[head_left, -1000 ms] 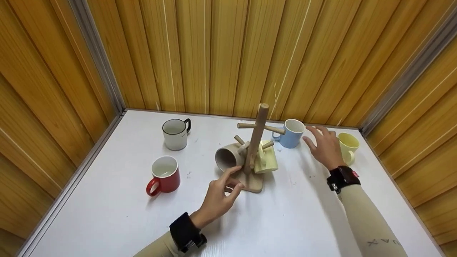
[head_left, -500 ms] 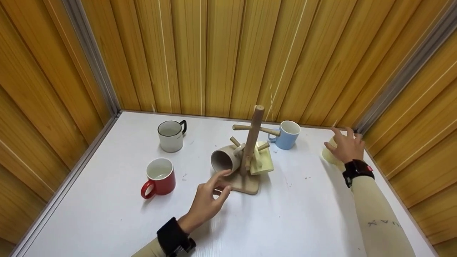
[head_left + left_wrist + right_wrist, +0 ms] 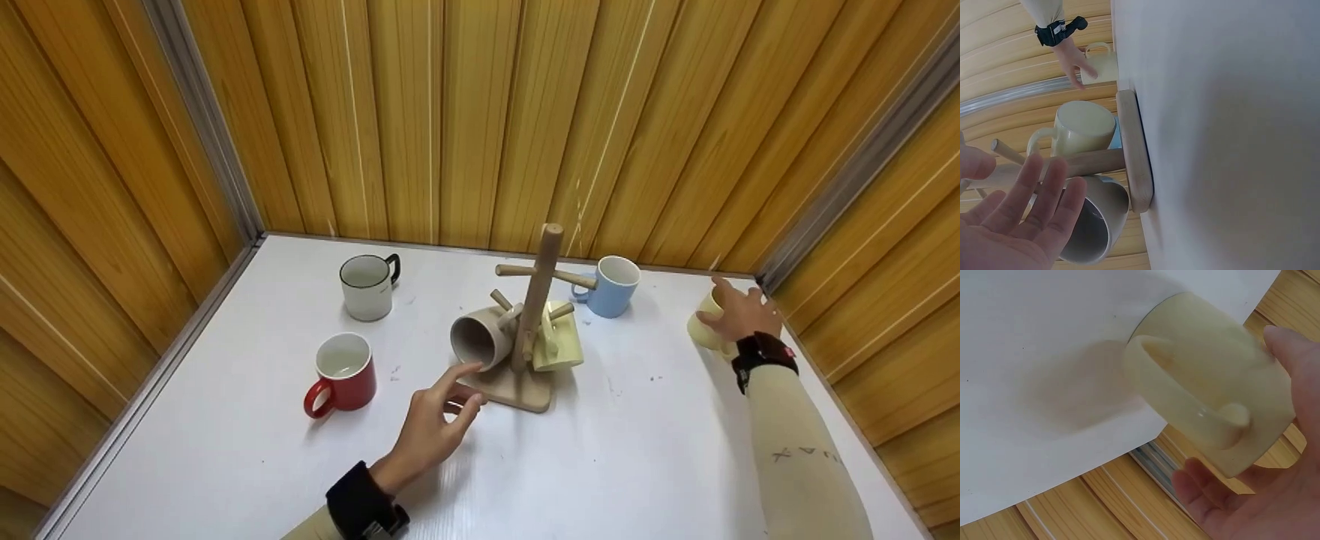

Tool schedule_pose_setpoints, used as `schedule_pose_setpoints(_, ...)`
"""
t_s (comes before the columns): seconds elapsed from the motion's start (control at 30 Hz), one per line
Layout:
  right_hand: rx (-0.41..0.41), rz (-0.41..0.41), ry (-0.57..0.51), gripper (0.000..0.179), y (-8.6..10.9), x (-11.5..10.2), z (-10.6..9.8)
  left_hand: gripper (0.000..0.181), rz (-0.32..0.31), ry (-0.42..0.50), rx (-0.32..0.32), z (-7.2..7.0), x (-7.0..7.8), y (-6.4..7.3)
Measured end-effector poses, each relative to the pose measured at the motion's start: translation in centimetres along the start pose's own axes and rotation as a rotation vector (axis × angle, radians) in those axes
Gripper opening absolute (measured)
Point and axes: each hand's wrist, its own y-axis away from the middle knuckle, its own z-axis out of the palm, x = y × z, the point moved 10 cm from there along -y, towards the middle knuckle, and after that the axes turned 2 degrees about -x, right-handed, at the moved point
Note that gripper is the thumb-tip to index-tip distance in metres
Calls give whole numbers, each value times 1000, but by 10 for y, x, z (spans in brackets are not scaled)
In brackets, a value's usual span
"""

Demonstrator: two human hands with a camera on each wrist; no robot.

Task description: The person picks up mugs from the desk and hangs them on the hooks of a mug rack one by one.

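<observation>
At the right side of the white table, my right hand holds a pale yellow mug. The right wrist view shows its thumb on one side of the mug, fingers on the other, and the handle facing the camera. My left hand hovers with loosely bent fingers and holds nothing. It is in front of a wooden mug tree, near its base. On the tree's lower pegs hang a grey mug, mouth toward the left, and another pale yellow mug.
Behind the tree, to its right, stands a light blue mug. At the left are a white mug with black rim and handle and a red mug. Yellow wood-look panels enclose the table.
My right hand has moved right from beside the blue mug to the yellow mug and taken hold of it. My left hand has drawn slightly back from the mug tree.
</observation>
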Motion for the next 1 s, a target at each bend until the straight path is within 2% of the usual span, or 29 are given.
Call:
schedule_pose_setpoints(0.13,0,3,-3,75,11,-4,-4,36,-18,-2,-1,0,-3,2)
schedule_pose_setpoints(0.27,-18,7,-15,73,15,-5,-3,36,-42,5,-8,1,-6,3)
schedule_pose_setpoints(0.6,-60,-27,-45,78,-5,12,8,34,-35,18,-3,1,-4,3)
schedule_pose_setpoints(0.8,-24,-50,-46,74,-4,17,5,33,-40,20,-5,1,-4,2)
schedule_pose_setpoints(1.0,-2,-67,-83,72,-5,11,3,32,-33,8,7,-1,-5,1)
